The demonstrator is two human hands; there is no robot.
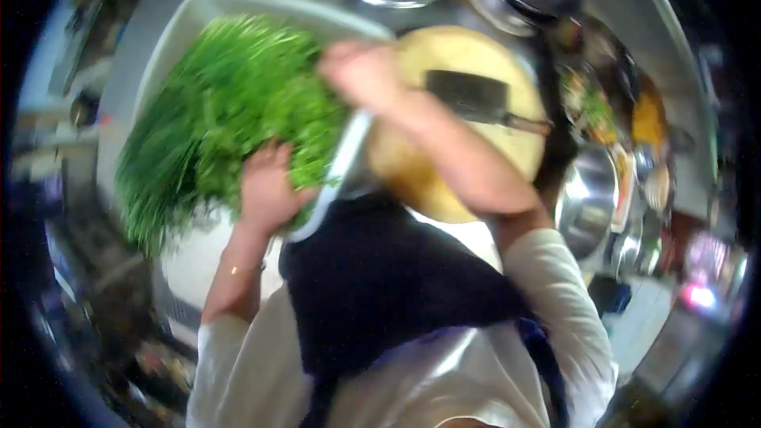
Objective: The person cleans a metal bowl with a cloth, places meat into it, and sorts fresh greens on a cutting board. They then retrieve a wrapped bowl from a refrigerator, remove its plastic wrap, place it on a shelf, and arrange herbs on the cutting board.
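The greens (pixel 261 91) lie heaped in a pale tub (pixel 345 150), thin blades trailing over its left side, leafier tops toward the right. They look light and soft — limp enough to slide apart, the leaves easily bruised, perhaps slippery if wet. A broad, loose grasp low around the gathered stems would probably suit them better than pinching the tips. The left hand (pixel 273 190) rests on the near edge of the heap, thumb set apart from the fingers. The right hand (pixel 361 71) is blurred at the heap's right side, by the tub's rim — whether its fingers hold anything, I cannot tell. Beyond, a cleaver (pixel 468 93) lies on a round cutting board (pixel 444 47).
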